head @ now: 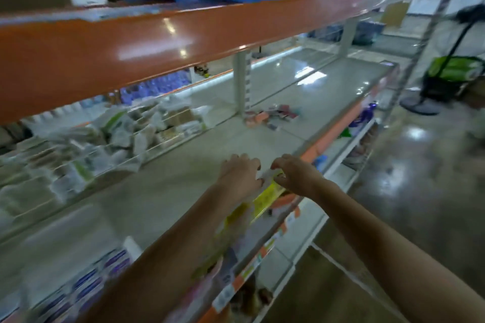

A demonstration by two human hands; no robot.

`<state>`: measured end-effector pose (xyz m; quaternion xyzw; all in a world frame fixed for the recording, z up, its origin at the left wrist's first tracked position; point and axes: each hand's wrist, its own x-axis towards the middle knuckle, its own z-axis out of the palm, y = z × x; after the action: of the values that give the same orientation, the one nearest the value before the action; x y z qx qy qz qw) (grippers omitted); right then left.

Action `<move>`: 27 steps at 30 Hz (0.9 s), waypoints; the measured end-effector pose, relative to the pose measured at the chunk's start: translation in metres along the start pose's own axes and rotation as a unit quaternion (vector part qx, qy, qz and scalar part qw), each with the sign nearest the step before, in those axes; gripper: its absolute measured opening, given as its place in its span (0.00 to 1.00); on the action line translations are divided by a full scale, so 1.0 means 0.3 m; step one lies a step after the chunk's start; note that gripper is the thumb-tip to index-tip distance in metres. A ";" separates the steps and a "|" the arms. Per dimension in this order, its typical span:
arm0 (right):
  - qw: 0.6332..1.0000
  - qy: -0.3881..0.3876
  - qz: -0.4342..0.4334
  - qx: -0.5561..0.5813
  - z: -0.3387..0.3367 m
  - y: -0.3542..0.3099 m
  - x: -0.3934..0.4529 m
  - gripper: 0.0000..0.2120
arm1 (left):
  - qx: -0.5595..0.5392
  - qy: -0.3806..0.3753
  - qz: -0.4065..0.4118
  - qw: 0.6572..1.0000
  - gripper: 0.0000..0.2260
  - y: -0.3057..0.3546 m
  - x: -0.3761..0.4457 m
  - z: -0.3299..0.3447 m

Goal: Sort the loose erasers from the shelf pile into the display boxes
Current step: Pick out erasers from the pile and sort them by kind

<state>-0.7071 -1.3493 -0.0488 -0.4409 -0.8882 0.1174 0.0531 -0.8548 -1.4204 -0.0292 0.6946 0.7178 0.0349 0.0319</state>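
The frame is motion-blurred. My left hand (240,174) and my right hand (296,173) meet near the front edge of the grey shelf (162,186). Their curled fingers close from both sides on the far end of a yellow display box (266,196) with a pale top. What exactly each finger pinches is too blurred to tell. A small pile of loose erasers (273,115), pink, orange and dark, lies farther back on the shelf beside a white upright post (242,84). More yellow boxes (231,228) run toward me under my left forearm.
An orange shelf beam (157,42) crosses overhead. Clear dividers with plastic-wrapped packets (86,144) fill the left of the shelf. Blue-and-white boxes (86,286) sit at the lower left. A shiny floor (420,178) and a fan stand (420,106) lie to the right.
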 end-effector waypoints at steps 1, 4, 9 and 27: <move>1.000 -0.002 0.007 0.000 -0.013 0.064 0.008 0.17 | -0.004 -0.005 0.002 1.000 0.17 0.037 0.051 0.015; 1.000 -0.002 0.016 0.002 -0.052 0.250 0.041 0.17 | -0.013 -0.022 0.008 1.000 0.18 0.136 0.218 0.067; 1.000 0.002 0.015 0.014 -0.112 0.502 0.128 0.14 | -0.037 -0.026 -0.003 0.999 0.17 0.244 0.455 0.121; 0.989 -0.003 -0.121 -0.090 -0.112 0.724 0.782 0.23 | 0.062 -0.012 0.006 0.998 0.20 0.015 0.908 0.173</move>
<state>-0.6752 -1.0303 -0.0740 -0.3330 -0.9421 0.0308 0.0242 -0.8544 -1.1477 -0.0796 0.6998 0.7141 -0.0174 -0.0027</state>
